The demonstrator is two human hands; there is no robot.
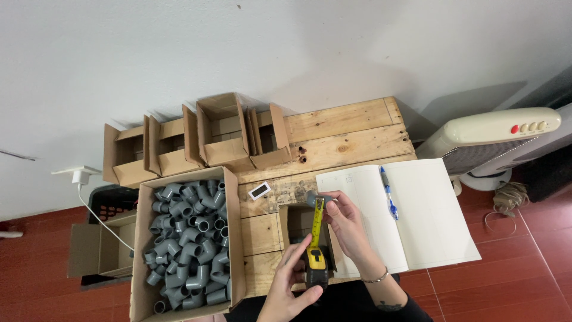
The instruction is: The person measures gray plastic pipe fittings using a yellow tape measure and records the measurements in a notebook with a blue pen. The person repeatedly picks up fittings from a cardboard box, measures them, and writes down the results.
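Wooden pallet table (348,134) spanning the middle of the view, against a white wall. At its left edge, a large cardboard box (143,262) heaped with grey pipe elbows (190,241); behind, a row of small open cartons (196,140). On the right, an open notebook (429,214) with a blue pen (388,194) lying near the fold. Measuring step in hand, by the look of it: yellow tape measure (316,262) clamped in the left hand (292,286), fingers closed round the case, blade drawn out over a small open box (301,229). Right hand (348,229) pinching the blade tip together with a small grey fitting (314,200) at the far end. Next move, as a judgement: steadying the blade against the fitting, reading the mark, then freeing the right hand for the pen
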